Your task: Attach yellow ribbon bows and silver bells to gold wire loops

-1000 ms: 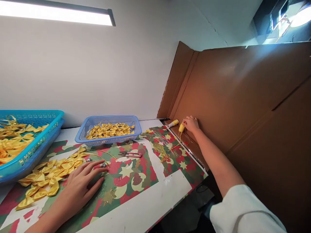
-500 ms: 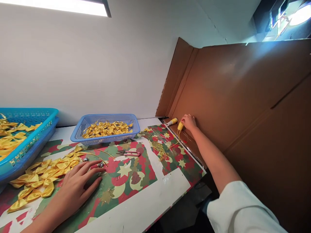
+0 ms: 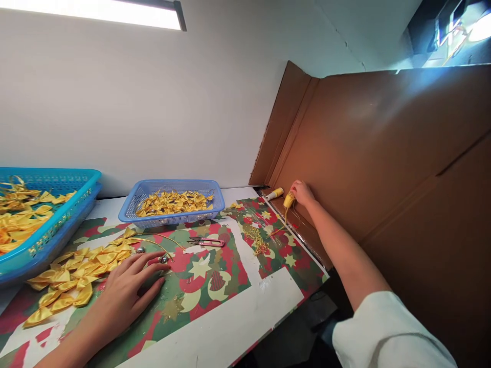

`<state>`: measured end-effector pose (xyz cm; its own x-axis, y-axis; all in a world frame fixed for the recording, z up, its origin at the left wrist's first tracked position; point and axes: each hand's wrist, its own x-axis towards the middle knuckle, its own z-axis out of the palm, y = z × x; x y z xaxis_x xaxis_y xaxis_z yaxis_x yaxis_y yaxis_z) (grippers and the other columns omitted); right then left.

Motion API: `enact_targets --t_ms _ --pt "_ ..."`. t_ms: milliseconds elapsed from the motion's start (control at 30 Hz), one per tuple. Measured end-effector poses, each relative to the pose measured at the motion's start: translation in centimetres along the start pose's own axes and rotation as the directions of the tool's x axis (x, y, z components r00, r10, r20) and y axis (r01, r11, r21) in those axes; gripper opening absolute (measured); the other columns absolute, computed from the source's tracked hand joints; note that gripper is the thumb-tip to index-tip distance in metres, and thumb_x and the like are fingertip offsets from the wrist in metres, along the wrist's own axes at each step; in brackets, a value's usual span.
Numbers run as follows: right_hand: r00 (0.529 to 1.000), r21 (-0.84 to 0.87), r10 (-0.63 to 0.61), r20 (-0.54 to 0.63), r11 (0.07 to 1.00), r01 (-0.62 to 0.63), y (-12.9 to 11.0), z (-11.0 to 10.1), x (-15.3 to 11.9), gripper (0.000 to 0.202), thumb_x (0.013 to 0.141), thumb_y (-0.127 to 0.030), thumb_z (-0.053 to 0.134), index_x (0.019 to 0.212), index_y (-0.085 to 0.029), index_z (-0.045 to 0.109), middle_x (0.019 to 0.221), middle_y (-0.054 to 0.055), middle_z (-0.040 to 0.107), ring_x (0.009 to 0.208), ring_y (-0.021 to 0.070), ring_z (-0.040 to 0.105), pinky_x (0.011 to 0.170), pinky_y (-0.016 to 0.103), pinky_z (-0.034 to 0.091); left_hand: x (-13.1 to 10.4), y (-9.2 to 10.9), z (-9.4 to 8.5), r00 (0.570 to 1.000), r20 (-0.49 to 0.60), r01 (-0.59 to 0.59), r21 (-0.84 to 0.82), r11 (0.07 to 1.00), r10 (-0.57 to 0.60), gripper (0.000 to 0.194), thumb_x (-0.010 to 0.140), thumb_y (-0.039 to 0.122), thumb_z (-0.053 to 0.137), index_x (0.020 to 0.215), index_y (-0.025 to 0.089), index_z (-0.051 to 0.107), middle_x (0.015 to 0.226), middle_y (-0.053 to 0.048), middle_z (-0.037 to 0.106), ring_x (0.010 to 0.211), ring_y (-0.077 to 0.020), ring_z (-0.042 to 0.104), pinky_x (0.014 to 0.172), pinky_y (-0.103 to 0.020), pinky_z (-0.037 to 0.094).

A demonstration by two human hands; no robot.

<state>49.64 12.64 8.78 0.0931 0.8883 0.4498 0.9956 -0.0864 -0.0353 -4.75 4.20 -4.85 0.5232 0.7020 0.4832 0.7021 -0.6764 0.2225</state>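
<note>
Little has just changed: our right hand [image 3: 302, 193] stays closed on the yellow spool [image 3: 289, 200] at the far right, its thread trailing nearer, so the handling remains there. Our left hand [image 3: 128, 289] lies open, palm down, fingertips at a small bell [image 3: 163, 259], right of the yellow bows [image 3: 82, 273] and near the snips [image 3: 207, 242].

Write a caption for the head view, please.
Left hand beside yellow bows, right hand on a yellow spool by the cardboard.
</note>
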Motion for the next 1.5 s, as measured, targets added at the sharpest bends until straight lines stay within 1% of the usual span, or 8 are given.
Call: enact_targets --t_ms 200,467,600,800,1067,1200,1333,1500 --pt "0.985 0.155 -0.060 -0.161 0.984 0.085 -3.7 -3.0 -0.5 0.011 0.082 -0.018 0.059 0.073 -0.017 0.066 0.100 0.010 0.063 0.098 0.0244 0.053 0.091 0.039 0.041 0.0 0.7 -0.3 0.998 -0.047 0.036 -0.019 0.999 -0.037 0.027 0.086 0.043 0.053 0.103 0.032 0.070 0.123 -0.005 0.064 0.111 -0.0289 0.055 0.091 -0.043 0.045" --pt "0.864 0.542 -0.237 -0.445 0.696 0.470 -17.8 -6.3 -8.3 0.015 0.088 -0.031 0.059 0.078 -0.022 0.065 0.097 0.006 0.061 0.097 0.0223 0.055 0.090 0.039 0.043 2.1 4.7 -3.5 0.942 -0.183 0.191 -0.393 0.899 -0.280 0.025 0.084 0.043 0.057 0.096 0.026 0.073 0.117 -0.007 0.065 0.113 -0.0277 0.055 0.100 -0.049 0.039" --pt "0.813 0.609 -0.288 -0.506 0.548 0.573 -23.7 -6.8 -12.3 0.013 0.089 -0.031 0.059 0.081 -0.024 0.066 0.094 0.004 0.060 0.092 0.0213 0.055 0.086 0.038 0.043 3.6 8.5 -5.9 0.935 -0.114 0.160 -0.711 0.685 -0.337 0.027 0.078 0.042 0.068 0.099 0.027 0.075 0.117 -0.007 0.066 0.115 -0.0276 0.055 0.101 -0.043 0.039" --pt "0.774 0.689 -0.186 -0.605 0.364 0.627 -30.0 -5.2 -15.5 0.012 0.091 -0.030 0.056 0.085 -0.026 0.066 0.093 0.004 0.059 0.093 0.0214 0.053 0.084 0.038 0.043 4.7 11.4 -6.6 0.863 0.170 0.214 -0.976 0.038 -0.475 0.037 0.069 0.050 0.076 0.093 0.023 0.077 0.116 -0.008 0.069 0.116 -0.0276 0.055 0.084 -0.032 0.044" --pt "0.790 0.724 -0.194 -0.582 0.319 0.612 -34.6 -2.1 -16.8 0.016 0.092 -0.033 0.053 0.083 -0.026 0.065 0.098 0.005 0.060 0.095 0.0224 0.053 0.090 0.041 0.041 3.7 8.9 -6.9 0.815 0.198 0.161 -0.980 -0.116 -0.545 0.031 0.064 0.043 0.081 0.087 0.022 0.074 0.097 -0.003 0.072 0.086 -0.0166 0.064 0.066 -0.023 0.044" --pt "0.846 0.811 -0.171 -0.506 0.241 0.534 -35.8 -1.3 -16.9 0.009 0.089 -0.033 0.057 0.085 -0.026 0.061 0.100 0.005 0.060 0.101 0.0230 0.054 0.094 0.041 0.041 3.2 7.7 -7.2 0.790 0.144 0.109 -0.990 -0.093 -0.596 0.028 0.065 0.037 0.082 0.086 0.018 0.075 0.092 -0.005 0.073 0.080 -0.0143 0.064 0.064 -0.021 0.043" --pt "0.957 0.980 -0.211 -0.197 -0.041 0.193 -36.8 0.1 -17.1 0.036 0.079 -0.042 0.068 0.105 -0.026 0.050 0.112 0.004 0.057 0.098 0.0185 0.057 0.085 0.034 0.048 3.2 6.3 -6.9 0.750 0.053 0.031 -0.998 -0.045 -0.659 0.027 0.062 0.032 0.085 0.083 0.017 0.076 0.092 -0.007 0.075 0.092 -0.0179 0.065 0.069 -0.021 0.044" --pt "0.860 0.971 -0.486 0.157 -0.082 -0.223 -37.2 2.1 -17.1 0.034 0.077 -0.052 0.064 0.087 -0.022 0.050 0.063 -0.005 0.049 0.051 0.0098 0.044 0.050 0.024 0.038 3.6 4.7 -6.7 0.742 0.055 -0.033 -0.992 -0.119 -0.669 0.020 0.073 0.033 0.078 0.077 0.014 0.073 0.083 -0.007 0.075 0.086 -0.0165 0.068 0.074 -0.023 0.050"
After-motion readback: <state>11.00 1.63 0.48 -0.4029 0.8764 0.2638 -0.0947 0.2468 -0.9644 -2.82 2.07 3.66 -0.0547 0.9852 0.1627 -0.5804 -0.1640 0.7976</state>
